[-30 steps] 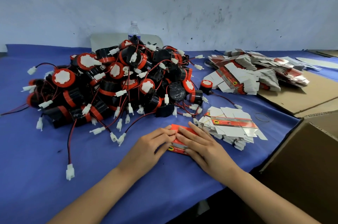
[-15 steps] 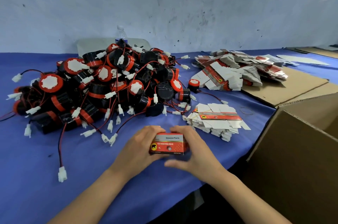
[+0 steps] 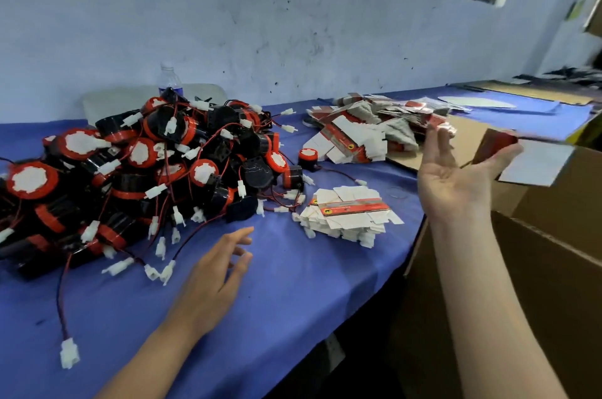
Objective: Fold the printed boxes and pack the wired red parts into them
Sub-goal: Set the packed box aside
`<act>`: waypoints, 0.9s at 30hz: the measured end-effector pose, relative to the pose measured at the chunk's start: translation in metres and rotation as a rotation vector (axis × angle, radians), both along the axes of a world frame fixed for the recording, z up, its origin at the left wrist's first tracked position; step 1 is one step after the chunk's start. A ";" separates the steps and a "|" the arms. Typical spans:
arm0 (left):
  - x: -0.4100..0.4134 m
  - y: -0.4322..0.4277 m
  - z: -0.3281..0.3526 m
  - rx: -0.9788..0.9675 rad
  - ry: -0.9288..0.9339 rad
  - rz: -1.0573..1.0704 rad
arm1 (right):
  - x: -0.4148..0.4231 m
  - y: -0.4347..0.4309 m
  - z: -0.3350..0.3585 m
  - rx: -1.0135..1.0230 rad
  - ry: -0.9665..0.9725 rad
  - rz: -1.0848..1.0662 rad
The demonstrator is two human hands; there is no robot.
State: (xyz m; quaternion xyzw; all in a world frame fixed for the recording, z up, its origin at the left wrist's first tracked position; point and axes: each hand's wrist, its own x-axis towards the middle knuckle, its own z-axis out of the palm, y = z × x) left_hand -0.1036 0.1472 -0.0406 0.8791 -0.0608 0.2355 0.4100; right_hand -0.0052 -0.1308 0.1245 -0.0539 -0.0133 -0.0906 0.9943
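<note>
Pile of wired red parts (image 3: 156, 170) fills 9 to 11 o'clock of the view, on the blue table (image 3: 293, 294). Black bodies, red rings, white plugs, wires crossing everywhere. One loose plug (image 3: 69, 353) lies at 7 o'clock, near the front edge. A water bottle (image 3: 170, 79) stands behind the pile at 11 o'clock.

Left hand (image 3: 215, 274) at 6 o'clock hovers low over the cloth, fingers straight and slightly spread, holding nothing, pointing toward the pile's near edge.

Small stack of flat boxes (image 3: 350, 213) sits at centre, just right of the pile. A bigger heap of flat boxes (image 3: 374, 131) lies at 1 o'clock, partly on cardboard.

Right hand (image 3: 456, 183) at 3 o'clock is raised palm-up, fingers apart and straight, clamped on nothing. The folded box (image 3: 496, 146) is a red blur at the thumb tip, over the big brown carton (image 3: 553, 252) at 4 o'clock. Too smeared to say if the thumb touches it.

Judgement: one packed box is going into the carton and the next part is about to be picked.

Risks:
- The box could clip the carton rim and drop into the gap between table and carton, because it sits near the edge of the opening, not over the middle.
- An untucked flap could pop on landing and spill the part.
- Pulling one part from the pile could drag its neighbours, since the wires are tangled, and some could slide off the front edge.
</note>
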 end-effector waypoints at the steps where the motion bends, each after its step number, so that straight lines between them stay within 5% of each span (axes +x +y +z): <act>1: 0.001 0.001 -0.001 -0.006 0.004 0.000 | 0.000 0.005 -0.004 -0.034 -0.008 0.047; 4: 0.002 0.004 -0.004 -0.037 0.017 0.004 | 0.005 0.027 -0.030 -0.434 -0.008 0.079; 7: 0.002 0.004 -0.004 -0.057 0.009 0.025 | 0.020 0.037 -0.059 -1.683 -0.233 -0.089; 9: 0.001 0.003 -0.003 -0.068 0.008 0.030 | 0.037 0.032 -0.078 -2.415 -0.420 0.043; 12: 0.002 0.003 -0.003 -0.071 0.033 0.037 | 0.050 0.026 -0.091 -2.831 -0.554 0.108; 16: 0.003 0.004 -0.003 -0.124 0.070 0.028 | 0.055 0.022 -0.091 -2.992 -0.635 -0.216; 22: 0.006 0.006 -0.002 -0.187 0.085 0.001 | 0.060 0.003 -0.033 -2.825 -0.627 -0.031; 24: 0.006 0.005 -0.001 -0.173 0.106 -0.019 | 0.062 -0.008 -0.002 -2.626 -0.603 -0.207; 27: 0.005 0.002 0.003 -0.172 0.103 -0.029 | 0.053 -0.005 0.033 -2.054 -0.456 -0.423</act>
